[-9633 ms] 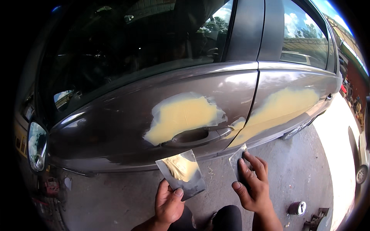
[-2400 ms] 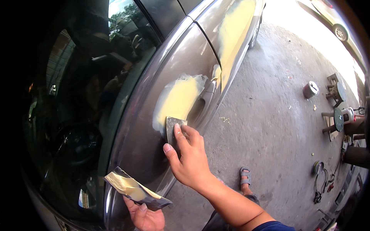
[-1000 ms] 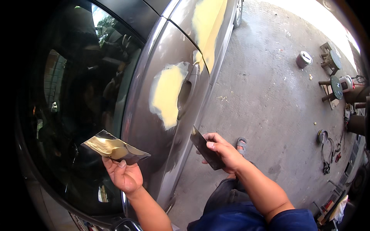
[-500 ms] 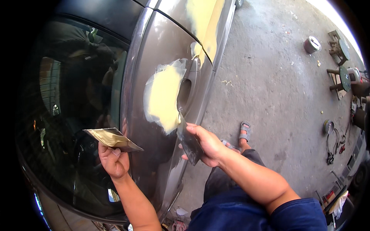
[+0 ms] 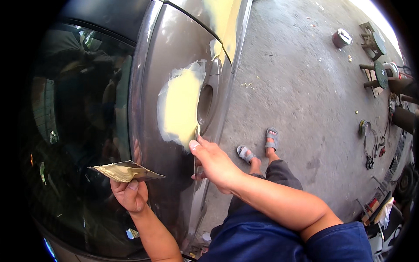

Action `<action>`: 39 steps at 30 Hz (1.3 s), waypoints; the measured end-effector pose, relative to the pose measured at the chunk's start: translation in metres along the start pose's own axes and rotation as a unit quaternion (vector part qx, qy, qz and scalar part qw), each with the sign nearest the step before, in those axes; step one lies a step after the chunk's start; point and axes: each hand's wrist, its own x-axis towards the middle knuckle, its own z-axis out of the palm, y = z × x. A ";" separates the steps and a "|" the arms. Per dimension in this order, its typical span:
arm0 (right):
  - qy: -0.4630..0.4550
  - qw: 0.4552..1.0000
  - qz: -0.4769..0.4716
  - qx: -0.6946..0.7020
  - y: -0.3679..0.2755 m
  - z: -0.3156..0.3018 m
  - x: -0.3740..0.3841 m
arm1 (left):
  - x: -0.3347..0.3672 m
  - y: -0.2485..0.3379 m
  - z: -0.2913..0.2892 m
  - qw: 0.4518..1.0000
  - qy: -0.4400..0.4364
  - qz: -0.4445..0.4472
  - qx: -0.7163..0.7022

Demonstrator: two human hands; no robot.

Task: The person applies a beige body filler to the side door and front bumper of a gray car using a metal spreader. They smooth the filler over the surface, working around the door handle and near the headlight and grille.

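My left hand [image 5: 131, 194] pinches a flat mixing board [image 5: 151, 174] from below, thumb at its near edge. Yellowish body filler [image 5: 118, 171] is spread over the board, which is held beside the car window [image 5: 83, 113]. My right hand [image 5: 218, 168] grips a thin dark filler spreader [image 5: 197, 131], mostly hidden behind the fingers and turned nearly edge-on. Its tip meets the lower right edge of a pale yellow filler patch [image 5: 181, 105] on the brown car door [image 5: 174, 48]. Just right of the patch is the door handle [image 5: 215, 78] with its recess.
Another filler area [image 5: 224, 22] covers the panel beyond the door seam. On the concrete floor [image 5: 288, 87] to the right stand a paint can [image 5: 341, 38] and small stools [image 5: 380, 75]. A coiled hose or cable [image 5: 371, 148] lies farther down. My sandalled feet [image 5: 271, 139] are beside the car.
My right hand has turned and moved slightly left, bringing the spreader edge-on against the patch's lower edge. The left hand and board have dropped a little. The whole view has shifted slightly.
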 end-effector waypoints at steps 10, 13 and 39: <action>0.002 0.995 -0.076 -0.060 0.010 -0.011 -0.016 | 0.005 0.001 0.002 1.000 -0.028 0.009 -0.004; -0.035 0.998 -0.040 0.045 0.002 -0.017 -0.007 | 0.004 0.003 0.001 0.999 -0.034 0.004 -0.009; 0.100 0.948 -0.199 -0.227 0.005 0.009 0.002 | 0.001 0.004 0.000 1.000 -0.024 0.000 0.000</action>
